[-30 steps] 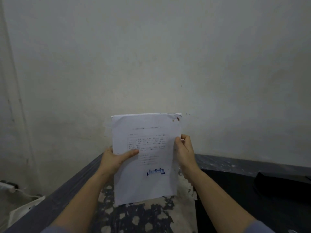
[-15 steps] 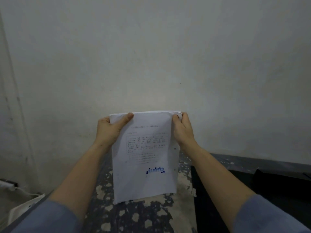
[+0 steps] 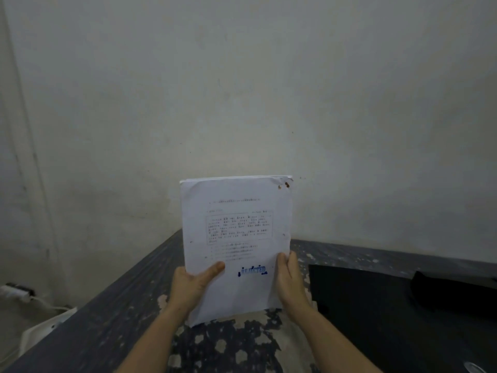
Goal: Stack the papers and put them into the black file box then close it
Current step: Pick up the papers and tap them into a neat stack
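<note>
A stack of white papers (image 3: pixel 236 232) stands upright on its lower edge on the worn table (image 3: pixel 113 319), printed text and a blue stamp facing me. My left hand (image 3: pixel 195 284) grips the stack's lower left side, thumb across the front sheet. My right hand (image 3: pixel 289 281) clasps the lower right edge. The black file box (image 3: pixel 376 305) lies open and flat on the table to the right of the papers, its dark flap (image 3: pixel 451 292) further right.
A pale wall (image 3: pixel 242 90) rises just behind the table. Past the table's left edge, low down, sit a white object (image 3: pixel 40 332) and a cable (image 3: pixel 16 292). The tabletop has peeling dark paint.
Both hands have slid from the top corners of the stack down to its lower sides. The stack still stands upright on the table.
</note>
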